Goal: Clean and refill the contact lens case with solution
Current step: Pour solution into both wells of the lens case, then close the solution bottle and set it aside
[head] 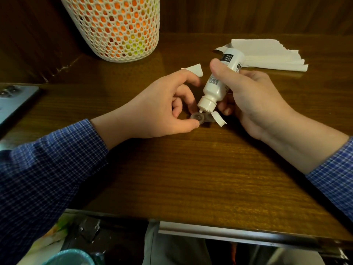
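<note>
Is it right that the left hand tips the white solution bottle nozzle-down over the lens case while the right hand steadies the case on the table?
No, the hands are swapped. In the head view the right hand tips the solution bottle nozzle-down, and the left hand steadies the lens case on the table.

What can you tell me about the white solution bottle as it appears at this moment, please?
The solution bottle is small, white and plastic-looking, with dark printed labels on its side and a ribbed white collar ending in a narrow nozzle. It is tipped nozzle-down at a slant, base toward the far right. The right hand grips its body, thumb across the front. The nozzle tip sits just over the left well of the clear lens case, which the left hand pinches.
</note>
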